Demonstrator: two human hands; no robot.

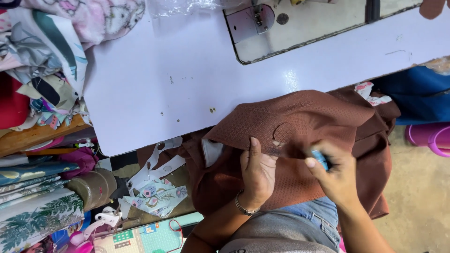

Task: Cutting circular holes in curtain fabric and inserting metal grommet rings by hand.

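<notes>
Left hand [257,174] flat on brown cloth [300,122], grip released. Right hand [333,174] beside it, grip clenched on small blue tool [320,158]. Cloth overhangs white desk [187,84] edge.

White counter [187,79] spans the upper middle. Sewing machine bed [300,28] is set into its far edge, with a metal plate [248,21] at the bed's left. Heap of printed fabrics [42,56] lies on the counter's left end, beside red cloth [11,105]. Folded leaf-print fabrics [33,206] are stacked below. White cut-out strips [157,161] hang off the near edge over a feather-print scrap [157,197]. Purple tub [431,136] and blue cloth [419,91] sit at right.
</notes>
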